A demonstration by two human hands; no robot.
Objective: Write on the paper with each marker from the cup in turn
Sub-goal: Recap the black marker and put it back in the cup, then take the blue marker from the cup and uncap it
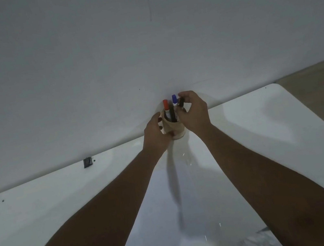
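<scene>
A tan cup (176,130) stands at the far edge of the white table, against the wall. Upright in it are a red-capped marker (166,107), a blue-capped marker (174,102) and a dark marker (172,113) between them. My left hand (156,136) wraps around the cup's left side. My right hand (193,113) is over the cup's right rim, fingers pinched on a black marker (181,103) that sticks up from the cup. A white sheet of paper (172,217) lies on the table between my forearms.
The glossy white table (275,125) has a rounded right corner with wooden floor (323,91) beyond. A small dark clip (87,162) sits at the table's far edge on the left. A plain white wall (143,40) rises directly behind the cup.
</scene>
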